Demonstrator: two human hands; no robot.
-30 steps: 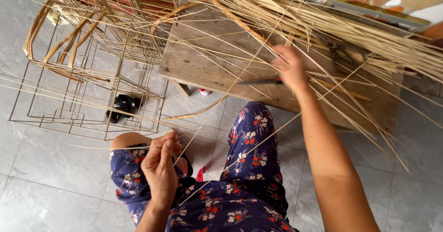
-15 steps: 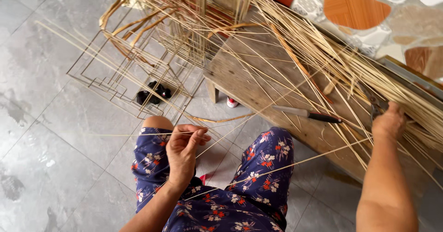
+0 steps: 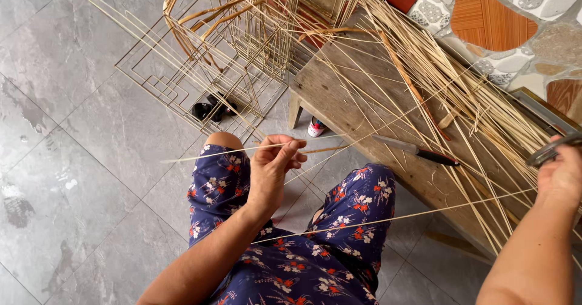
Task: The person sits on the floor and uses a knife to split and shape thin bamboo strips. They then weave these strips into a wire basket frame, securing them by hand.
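- A thin pale cane strip [image 3: 224, 153] is pinched between the thumb and fingertips of the left hand [image 3: 271, 168], above the left knee; the other fingers are curled in.
- The strip is held nearly level, its free end reaching out to the left over the grey tiled floor [image 3: 73, 159].
- The right hand [image 3: 561, 171] is seen at the right edge of the view, closed around a dark metal tool [image 3: 548, 151]; what kind of tool it is cannot be told.
- A second long strip [image 3: 400, 218] is stretched from near the right hand down across the lap, over the blue floral trousers [image 3: 339, 220].
- A worn wooden bench [image 3: 339, 102] stands in front of the knees, and a loose heap of cane strips [image 3: 448, 80] is spread over it, trailing off to the right.
- A knife [image 3: 415, 151] with a dark handle lies on the bench, among the strips, between the two hands.
- Wire frames [image 3: 200, 80] of square outline are stacked on the floor beyond the left knee, with bent cane pieces draped over them.
- A small black object [image 3: 212, 108] lies beneath the frames; a small red and white object [image 3: 315, 127] rests by the bench leg.
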